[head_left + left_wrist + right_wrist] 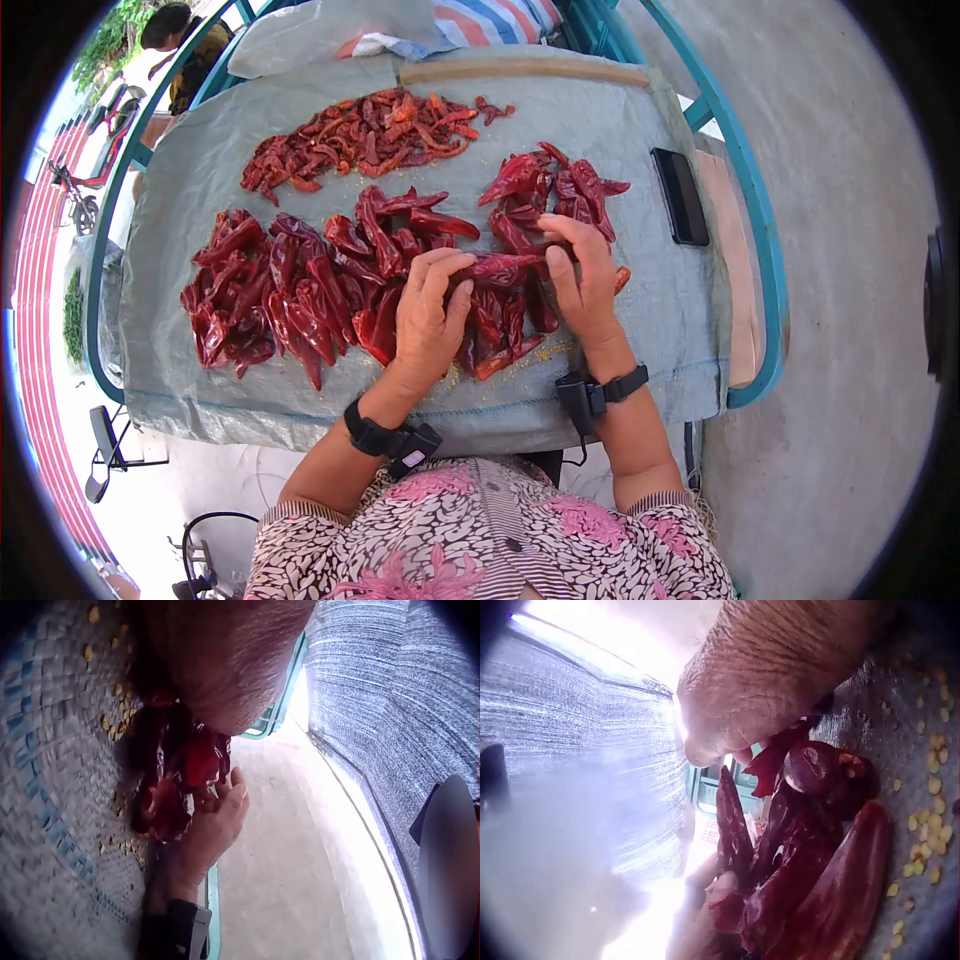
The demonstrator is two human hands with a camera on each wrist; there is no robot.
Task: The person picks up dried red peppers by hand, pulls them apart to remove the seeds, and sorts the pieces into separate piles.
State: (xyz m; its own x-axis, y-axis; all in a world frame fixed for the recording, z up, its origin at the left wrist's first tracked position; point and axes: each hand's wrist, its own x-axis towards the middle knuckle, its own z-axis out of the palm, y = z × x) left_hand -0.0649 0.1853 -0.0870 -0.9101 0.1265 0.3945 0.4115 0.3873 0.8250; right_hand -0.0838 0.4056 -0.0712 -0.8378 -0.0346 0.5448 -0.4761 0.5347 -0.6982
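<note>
In the head view, a long dark red pepper (pixel 503 264) lies crosswise between the two hands. The left hand (pixel 430 315) pinches its left end, and the right hand (pixel 588 285) has thumb and bent fingers at its right end. Beneath and around them is a heap of glossy red peppers (pixel 487 318). The left wrist view shows the right hand (pixel 214 836) beside peppers, with the left hand (pixel 232 667) large above. In the right wrist view, the right hand (pixel 761 686) is over a torn red piece (pixel 774 761); its fingertips are partly hidden.
A grey woven sheet (pixel 640 330) covers the table. Smaller, shrivelled peppers (pixel 370 135) lie at the back, and more large peppers (pixel 235 290) at the left. A black phone (pixel 680 197) rests at the right, inside a teal rail (pixel 765 260). Yellow seeds (pixel 545 352) are scattered near the front.
</note>
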